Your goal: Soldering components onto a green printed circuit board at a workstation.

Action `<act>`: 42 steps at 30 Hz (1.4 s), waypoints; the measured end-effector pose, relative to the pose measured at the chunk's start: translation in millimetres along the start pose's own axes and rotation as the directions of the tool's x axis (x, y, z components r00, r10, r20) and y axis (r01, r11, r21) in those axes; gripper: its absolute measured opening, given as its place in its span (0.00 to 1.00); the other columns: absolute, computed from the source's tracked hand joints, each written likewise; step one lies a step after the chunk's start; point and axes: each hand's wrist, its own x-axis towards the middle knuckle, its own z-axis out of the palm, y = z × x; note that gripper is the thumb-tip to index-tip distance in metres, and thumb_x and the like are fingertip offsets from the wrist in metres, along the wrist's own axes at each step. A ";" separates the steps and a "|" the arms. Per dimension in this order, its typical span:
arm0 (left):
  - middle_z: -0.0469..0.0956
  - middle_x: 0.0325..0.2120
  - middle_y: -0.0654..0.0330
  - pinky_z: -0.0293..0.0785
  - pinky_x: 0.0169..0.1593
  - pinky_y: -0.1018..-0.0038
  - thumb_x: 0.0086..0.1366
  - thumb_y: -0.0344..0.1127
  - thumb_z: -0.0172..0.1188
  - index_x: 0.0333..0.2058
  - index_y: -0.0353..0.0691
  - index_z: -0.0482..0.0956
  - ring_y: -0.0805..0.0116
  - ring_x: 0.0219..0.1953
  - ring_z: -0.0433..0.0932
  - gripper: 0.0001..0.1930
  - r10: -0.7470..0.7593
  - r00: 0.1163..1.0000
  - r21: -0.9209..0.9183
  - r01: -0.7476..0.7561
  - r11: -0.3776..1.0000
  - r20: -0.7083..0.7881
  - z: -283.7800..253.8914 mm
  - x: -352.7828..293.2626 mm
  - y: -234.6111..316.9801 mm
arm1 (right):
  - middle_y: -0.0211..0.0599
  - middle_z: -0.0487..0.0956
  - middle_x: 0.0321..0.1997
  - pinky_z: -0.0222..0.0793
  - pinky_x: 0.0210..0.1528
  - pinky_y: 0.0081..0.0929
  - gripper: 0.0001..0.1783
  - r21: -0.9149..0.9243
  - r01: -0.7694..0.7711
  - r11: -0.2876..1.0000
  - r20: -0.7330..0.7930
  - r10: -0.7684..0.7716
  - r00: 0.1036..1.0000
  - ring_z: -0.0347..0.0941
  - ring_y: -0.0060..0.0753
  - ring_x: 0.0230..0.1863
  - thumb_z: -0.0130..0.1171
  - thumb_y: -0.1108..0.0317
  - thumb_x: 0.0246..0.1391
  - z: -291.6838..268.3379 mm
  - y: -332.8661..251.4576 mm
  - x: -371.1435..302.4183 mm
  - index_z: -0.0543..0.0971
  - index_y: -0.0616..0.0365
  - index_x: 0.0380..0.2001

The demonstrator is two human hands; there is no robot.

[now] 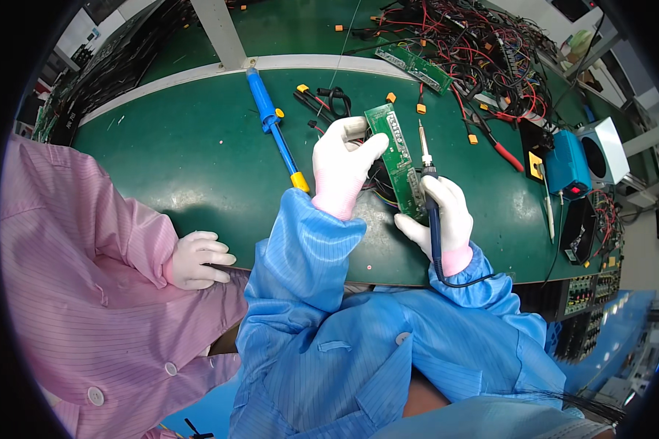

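Observation:
My left hand [342, 164], in a white glove with a pink cuff, pinches the upper part of a long green circuit board [397, 157] between thumb and fingers. The board stands tilted above the green mat [220, 164], with dark wires [379, 178] partly hidden behind it. Also gloved, my right hand [454, 219] grips a soldering iron [435, 227] with a dark blue handle. Its metal tip points away from me, just right of the board. The right thumb lies close to the board's lower end; whether it touches is unclear. Left of the board lies a blue and yellow solder sucker [262, 101].
On the left, a co-worker's gloved hand [200, 261] rests by the table edge. A tangle of wires [490, 55] and other green boards [415, 67] fill the far right. Red-handled pliers [508, 156] and a teal soldering station [568, 164] are at the right.

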 end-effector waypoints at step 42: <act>0.77 0.41 0.48 0.73 0.42 0.80 0.55 0.26 0.63 0.48 0.26 0.71 0.71 0.37 0.75 0.21 -0.073 0.981 -0.153 0.101 0.983 0.179 0.4 0.8 -6.2 | 0.43 0.75 0.25 0.75 0.31 0.23 0.17 0.744 -0.442 0.502 0.244 0.411 0.878 0.74 0.30 0.23 0.53 0.69 0.56 -15.2 32.1 57.4 0.71 0.68 0.47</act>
